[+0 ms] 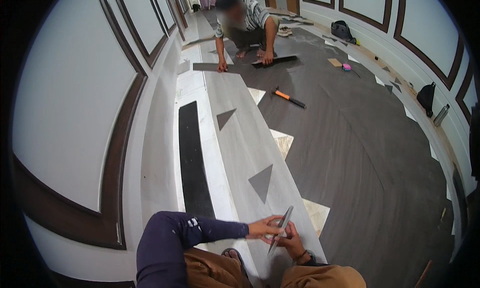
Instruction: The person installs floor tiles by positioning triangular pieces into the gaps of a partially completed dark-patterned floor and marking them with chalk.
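My left hand (264,229) and my right hand (294,242) are together low in the middle of the head view. Between them they grip a thin grey flooring piece (284,223), tilted and seen almost edge-on, so its full outline is hidden. Just beyond my hands a grey triangular offcut (263,183) rests on a long light grey plank strip (240,133). Farther along the same strip is a smaller triangular offcut (225,119). To the left of the strip a black plank (192,158) lies lengthwise on the white floor.
Ahead, a crouching person (247,25) has hands on dark planks (277,61). An orange-handled hammer (290,97) lies on the dark plank floor (350,153). By the right wall are a black bag (426,98), a metal bottle (441,115) and a backpack (342,31). A panelled wall (75,103) runs along my left.
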{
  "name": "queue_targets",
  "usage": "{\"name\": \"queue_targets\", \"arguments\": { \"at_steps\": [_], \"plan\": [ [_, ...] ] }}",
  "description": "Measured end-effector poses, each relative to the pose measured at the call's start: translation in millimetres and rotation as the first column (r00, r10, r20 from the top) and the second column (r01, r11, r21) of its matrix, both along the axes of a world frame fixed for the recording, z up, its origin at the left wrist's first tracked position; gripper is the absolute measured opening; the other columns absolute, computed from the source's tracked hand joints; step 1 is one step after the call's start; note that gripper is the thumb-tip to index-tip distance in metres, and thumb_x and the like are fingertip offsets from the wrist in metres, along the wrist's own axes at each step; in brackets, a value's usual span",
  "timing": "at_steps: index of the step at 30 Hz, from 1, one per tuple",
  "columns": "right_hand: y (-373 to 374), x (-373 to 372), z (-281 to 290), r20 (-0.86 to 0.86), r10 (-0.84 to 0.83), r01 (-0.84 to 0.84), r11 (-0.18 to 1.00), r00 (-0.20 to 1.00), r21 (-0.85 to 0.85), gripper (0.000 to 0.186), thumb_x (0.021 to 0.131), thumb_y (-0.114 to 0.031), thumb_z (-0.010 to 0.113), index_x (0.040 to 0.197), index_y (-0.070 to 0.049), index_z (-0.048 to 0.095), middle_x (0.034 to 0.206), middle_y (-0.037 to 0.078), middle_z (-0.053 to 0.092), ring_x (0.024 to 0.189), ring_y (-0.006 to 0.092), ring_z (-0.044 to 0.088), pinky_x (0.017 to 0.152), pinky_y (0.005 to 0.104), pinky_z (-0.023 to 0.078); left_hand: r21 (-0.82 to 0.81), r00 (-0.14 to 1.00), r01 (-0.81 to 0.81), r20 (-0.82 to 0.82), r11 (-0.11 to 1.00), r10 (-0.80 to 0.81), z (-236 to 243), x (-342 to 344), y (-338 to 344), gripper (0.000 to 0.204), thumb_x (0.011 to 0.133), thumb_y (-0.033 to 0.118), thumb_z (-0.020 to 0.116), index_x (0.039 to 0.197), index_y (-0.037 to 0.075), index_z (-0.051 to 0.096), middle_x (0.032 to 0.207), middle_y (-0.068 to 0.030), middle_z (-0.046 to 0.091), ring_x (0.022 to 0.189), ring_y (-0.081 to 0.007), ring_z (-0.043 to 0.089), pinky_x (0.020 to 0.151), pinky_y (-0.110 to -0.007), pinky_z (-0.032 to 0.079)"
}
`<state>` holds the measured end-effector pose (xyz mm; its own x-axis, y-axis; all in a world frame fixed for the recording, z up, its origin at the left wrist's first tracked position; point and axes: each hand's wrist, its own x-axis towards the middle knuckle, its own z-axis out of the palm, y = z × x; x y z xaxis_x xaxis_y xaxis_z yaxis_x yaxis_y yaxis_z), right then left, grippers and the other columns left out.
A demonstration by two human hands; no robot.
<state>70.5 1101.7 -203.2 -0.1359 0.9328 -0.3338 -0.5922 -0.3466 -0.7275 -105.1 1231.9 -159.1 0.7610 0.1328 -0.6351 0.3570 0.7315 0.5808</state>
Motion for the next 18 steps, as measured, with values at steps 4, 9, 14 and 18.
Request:
{"name": "queue_targets", "arguments": {
  "at_steps": [4,9,14,18],
  "plan": [
    [-1.5,14.4,-12.1,0.165,-0.029,0.033,0.999,0.986,-0.024,0.084,0.083,0.006,0.077,0.154,-0.009,0.034,0.145,0.007,0.047,0.112,0.0273,0.068,0.088,0.0385,0.061,0.534,0.947,0.290,-0.279,0.794,-0.159,-36.0,-7.2,71.2,0.065,0.093,0.053,0.074,0.143,0.014,0.059,0.122,-0.0120,0.069,0.112,-0.0220,0.065,0.086,-0.037,0.059],
    [-2.3,9.4,-7.0,0.075,-0.092,0.099,0.990,0.993,-0.101,0.091,0.080,0.003,0.083,0.155,-0.011,0.034,0.148,0.009,0.041,0.109,0.0266,0.069,0.084,0.0369,0.061,0.906,0.827,0.321,-0.410,0.274,0.385,-105.6,-44.1,147.6,0.074,0.080,0.045,0.083,0.139,0.009,0.057,0.135,-0.0234,0.058,0.122,-0.0406,0.058,0.099,-0.046,0.052],
    [-14.6,11.4,-21.7,0.083,-0.161,0.171,0.975,0.983,-0.138,0.092,0.081,0.000,0.081,0.157,-0.015,0.033,0.148,0.005,0.043,0.107,0.0259,0.068,0.083,0.0379,0.060,0.798,0.734,0.602,-0.562,0.018,0.383,-97.0,2.4,157.4,0.107,0.072,0.047,0.091,0.156,0.012,0.035,0.138,-0.0224,0.046,0.124,-0.0444,0.050,0.098,-0.059,0.049],
    [-16.6,10.7,-22.4,0.141,-0.218,0.240,0.956,0.966,-0.171,0.093,0.081,-0.001,0.080,0.158,-0.022,0.033,0.145,0.005,0.045,0.107,0.0248,0.067,0.085,0.0393,0.058,0.814,0.723,0.572,-0.556,0.095,0.409,-91.9,9.1,174.2,0.111,0.063,0.048,0.095,0.151,0.010,0.039,0.134,-0.0212,0.049,0.122,-0.0433,0.052,0.097,-0.058,0.049]
  ]
}}
